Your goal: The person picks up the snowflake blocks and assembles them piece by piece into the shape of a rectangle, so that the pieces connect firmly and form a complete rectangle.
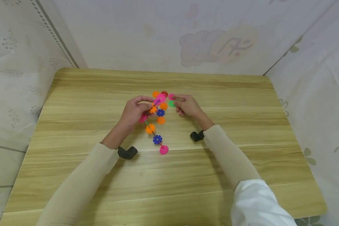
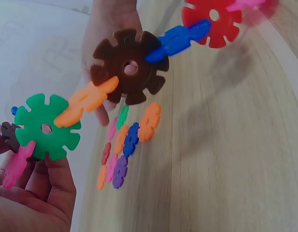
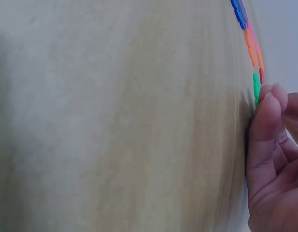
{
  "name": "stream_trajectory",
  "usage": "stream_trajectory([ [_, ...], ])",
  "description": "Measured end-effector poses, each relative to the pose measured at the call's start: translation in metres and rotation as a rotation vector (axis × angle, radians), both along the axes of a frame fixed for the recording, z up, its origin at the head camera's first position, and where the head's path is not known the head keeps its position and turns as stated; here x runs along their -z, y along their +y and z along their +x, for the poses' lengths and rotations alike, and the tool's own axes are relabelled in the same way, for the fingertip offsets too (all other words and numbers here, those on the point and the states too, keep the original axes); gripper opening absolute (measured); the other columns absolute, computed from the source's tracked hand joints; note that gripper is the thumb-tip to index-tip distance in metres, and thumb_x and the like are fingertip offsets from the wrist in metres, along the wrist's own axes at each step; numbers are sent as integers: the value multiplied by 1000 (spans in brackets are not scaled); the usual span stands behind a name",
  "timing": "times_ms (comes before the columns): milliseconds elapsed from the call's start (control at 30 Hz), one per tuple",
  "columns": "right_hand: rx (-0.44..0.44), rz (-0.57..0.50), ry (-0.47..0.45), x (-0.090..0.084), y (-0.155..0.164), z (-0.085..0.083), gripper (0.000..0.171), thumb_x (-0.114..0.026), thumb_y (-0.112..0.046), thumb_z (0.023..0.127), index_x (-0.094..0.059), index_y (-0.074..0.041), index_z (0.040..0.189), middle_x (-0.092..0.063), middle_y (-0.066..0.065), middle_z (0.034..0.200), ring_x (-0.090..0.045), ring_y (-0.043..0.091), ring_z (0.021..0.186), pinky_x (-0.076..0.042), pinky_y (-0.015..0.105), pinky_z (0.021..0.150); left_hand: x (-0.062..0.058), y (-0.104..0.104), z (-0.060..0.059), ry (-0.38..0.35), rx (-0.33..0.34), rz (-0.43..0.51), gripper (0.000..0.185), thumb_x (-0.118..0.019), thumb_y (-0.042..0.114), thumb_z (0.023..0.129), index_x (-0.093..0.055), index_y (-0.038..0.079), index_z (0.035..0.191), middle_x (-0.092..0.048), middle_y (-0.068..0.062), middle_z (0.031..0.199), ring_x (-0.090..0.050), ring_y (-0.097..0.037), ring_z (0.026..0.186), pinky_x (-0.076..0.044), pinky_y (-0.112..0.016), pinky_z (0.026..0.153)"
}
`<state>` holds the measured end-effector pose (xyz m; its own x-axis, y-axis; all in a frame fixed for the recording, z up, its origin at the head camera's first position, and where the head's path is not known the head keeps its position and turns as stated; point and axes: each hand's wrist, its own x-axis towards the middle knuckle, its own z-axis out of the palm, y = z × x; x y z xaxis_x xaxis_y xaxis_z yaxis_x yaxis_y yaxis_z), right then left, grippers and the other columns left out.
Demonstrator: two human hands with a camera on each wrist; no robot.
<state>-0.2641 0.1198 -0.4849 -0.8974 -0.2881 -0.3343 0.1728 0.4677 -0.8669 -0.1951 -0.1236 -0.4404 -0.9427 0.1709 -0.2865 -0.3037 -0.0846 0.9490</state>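
My left hand [image 1: 133, 110] pinches the upper end of a chain of slotted, flower-shaped plastic discs. The chain hangs above the table towards me, past an orange disc [image 1: 150, 128] and a blue disc [image 1: 157, 139] to a pink disc [image 1: 164, 150]. Up close, a green disc [image 2: 47, 126] sits by the left fingers, and a brown disc [image 2: 130, 66] follows further along. My right hand [image 1: 188, 105] reaches to a loose pink disc [image 1: 171, 96], index finger extended; whether it touches is unclear. Beside its thumb lies a loose green disc [image 1: 172, 103].
Between the hands, several loose discs lie flat on the wooden table [image 1: 243, 125], among them a dark red disc [image 1: 164, 94], an orange disc [image 1: 161, 120] and a purple disc [image 2: 120, 172]. A patterned pale sheet [image 1: 147, 37] stands behind the table.
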Motion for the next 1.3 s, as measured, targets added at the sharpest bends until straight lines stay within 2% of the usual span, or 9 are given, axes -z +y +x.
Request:
stream_trajectory([
  [133, -17, 11, -13, 1, -1, 0, 35, -59, -22, 97, -61, -18, 132, -60, 10, 65, -50, 15, 47, -48, 24, 47, -1, -3, 1, 3, 8, 10, 24, -53, 6, 98, -59, 3, 121, -70, -20, 91, -72, -28, 71, -57, -32, 69],
  [333, -86, 61, 22, 1, -5, 4, 37, -62, -23, 96, -61, -21, 133, -59, 10, 62, -50, 17, 44, -48, 26, 46, 1, -7, 2, 13, 31, -28, 29, -51, 5, 97, -57, 4, 126, -72, -14, 86, -72, -27, 72, -58, -34, 77],
  [500, -104, 89, 21, -1, -9, 7, 40, -62, -24, 96, -58, -23, 136, -61, 10, 60, -51, 18, 41, -49, 28, 45, 3, -7, 2, 3, 41, -29, 35, -50, 4, 96, -56, 7, 131, -72, -18, 85, -71, -28, 72, -57, -28, 70],
  [633, -112, 106, 38, 0, -10, 7, 41, -62, -25, 96, -57, -23, 137, -60, 9, 61, -51, 17, 41, -49, 28, 45, 3, -8, 3, -12, 46, -21, 41, -48, 3, 96, -53, 9, 136, -70, -15, 83, -71, -29, 73, -57, -28, 69],
  [933, -29, 47, 30, 6, -8, 4, 42, -60, -24, 98, -55, -24, 139, -59, 9, 60, -51, 16, 40, -49, 26, 46, 7, -9, 5, 3, 58, -34, 46, -45, 1, 93, -50, 10, 138, -71, -22, 90, -70, -30, 74, -56, -28, 78],
  [1100, -3, 30, 19, 7, -7, 2, 46, -60, -23, 97, -50, -27, 142, -60, 11, 59, -50, 14, 39, -50, 27, 45, 8, -9, 7, 12, 60, -33, 50, -44, 1, 91, -47, 10, 139, -64, -10, 69, -70, -24, 68, -54, -27, 80],
  [1300, -18, 39, -3, 7, -5, 3, 44, -62, -20, 95, -56, -23, 138, -60, 10, 62, -49, 15, 41, -48, 25, 45, 10, -9, 8, 17, 73, -15, 51, -44, 2, 90, -45, 10, 140, -58, -4, 65, -69, -24, 66, -56, -30, 74],
])
